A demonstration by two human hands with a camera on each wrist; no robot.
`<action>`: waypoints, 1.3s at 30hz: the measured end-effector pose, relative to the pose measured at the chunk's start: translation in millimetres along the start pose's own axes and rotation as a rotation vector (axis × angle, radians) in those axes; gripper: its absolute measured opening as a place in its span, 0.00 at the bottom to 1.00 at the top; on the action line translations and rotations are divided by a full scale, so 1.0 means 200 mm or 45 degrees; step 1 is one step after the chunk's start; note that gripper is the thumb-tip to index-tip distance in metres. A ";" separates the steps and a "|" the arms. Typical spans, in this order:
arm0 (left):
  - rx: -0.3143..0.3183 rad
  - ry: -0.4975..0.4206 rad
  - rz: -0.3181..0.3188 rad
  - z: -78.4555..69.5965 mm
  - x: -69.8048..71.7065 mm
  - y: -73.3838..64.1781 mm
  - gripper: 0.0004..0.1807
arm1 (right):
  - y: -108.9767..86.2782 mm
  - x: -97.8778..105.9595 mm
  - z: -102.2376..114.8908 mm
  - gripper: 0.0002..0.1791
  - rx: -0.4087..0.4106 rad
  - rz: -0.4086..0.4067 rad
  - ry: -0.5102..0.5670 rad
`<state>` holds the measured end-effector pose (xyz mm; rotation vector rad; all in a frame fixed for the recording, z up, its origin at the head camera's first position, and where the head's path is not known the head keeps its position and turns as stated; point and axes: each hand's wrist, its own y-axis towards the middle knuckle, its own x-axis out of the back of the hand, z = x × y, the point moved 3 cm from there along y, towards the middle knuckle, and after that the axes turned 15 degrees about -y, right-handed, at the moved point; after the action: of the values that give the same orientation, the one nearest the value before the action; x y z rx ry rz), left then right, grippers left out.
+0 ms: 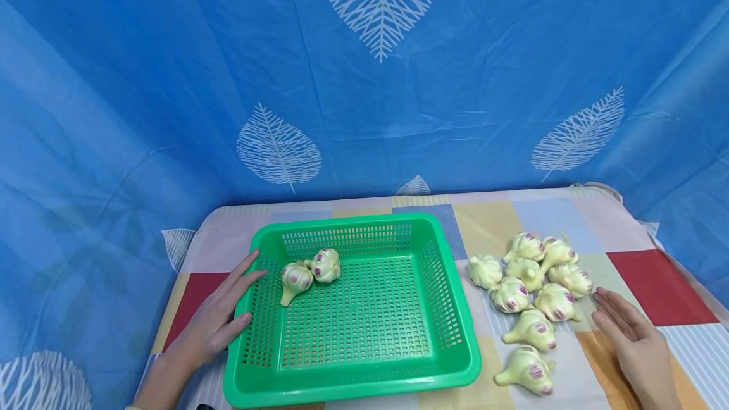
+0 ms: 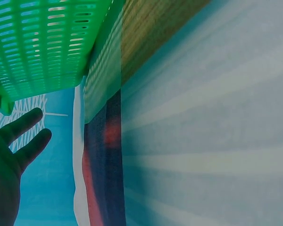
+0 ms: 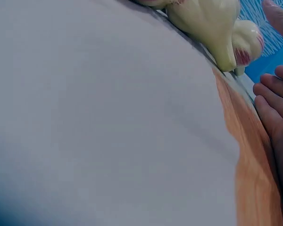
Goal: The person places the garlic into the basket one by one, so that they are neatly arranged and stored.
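A green plastic basket (image 1: 353,390) stands nearest, its near rim low in the head view, with two garlic bulbs (image 1: 326,266) touching each other in its far left part. The two hands are well apart, and neither grips anything. The left hand (image 1: 219,312) lies at the basket's left rim, fingers straight and spread (two of them show clearly from the left wrist). The right hand (image 1: 632,340) is held with straight fingers just beside a loose group of nine more bulbs (image 1: 510,295), to the right of the basket on the patchwork-covered tabletop (image 1: 484,214). On the far side hangs a blue curtain (image 1: 427,112) printed with white leaves (image 1: 279,147).
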<state>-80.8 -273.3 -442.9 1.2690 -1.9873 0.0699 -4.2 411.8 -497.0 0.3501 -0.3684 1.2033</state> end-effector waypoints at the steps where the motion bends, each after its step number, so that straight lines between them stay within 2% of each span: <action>1: 0.000 0.000 0.000 0.00 0.00 0.00 0.37 | 0.02 0.00 0.00 0.33 -0.006 0.005 0.001; 3: 0.000 -0.001 0.002 0.00 0.00 0.00 0.37 | 0.05 -0.01 0.00 0.34 -0.015 0.015 0.025; 6: 0.003 -0.004 0.002 0.00 0.00 0.00 0.37 | 0.10 -0.02 0.01 0.34 -0.005 0.026 -0.026; 11: 0.008 -0.005 0.001 0.00 0.01 -0.01 0.37 | 0.17 -0.06 0.03 0.34 -0.016 0.021 -0.352; 13: 0.012 -0.005 0.003 0.00 0.01 -0.01 0.38 | 0.19 -0.07 0.04 0.34 -0.026 0.025 -0.410; 21: 0.012 -0.019 -0.002 -0.01 0.01 -0.01 0.36 | 0.24 -0.13 0.08 0.34 -0.027 0.010 -0.417; 29: -0.014 -0.028 -0.010 0.00 0.01 -0.01 0.34 | 0.27 -0.13 0.08 0.38 -0.187 -0.001 -0.564; 39: -0.013 -0.038 -0.003 0.00 0.00 0.00 0.34 | 0.26 -0.12 0.07 0.31 -0.269 -0.022 -0.473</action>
<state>-79.9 -273.1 -442.7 1.2723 -2.0091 0.0400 -61.9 402.7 -491.5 0.3918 -0.8061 1.0694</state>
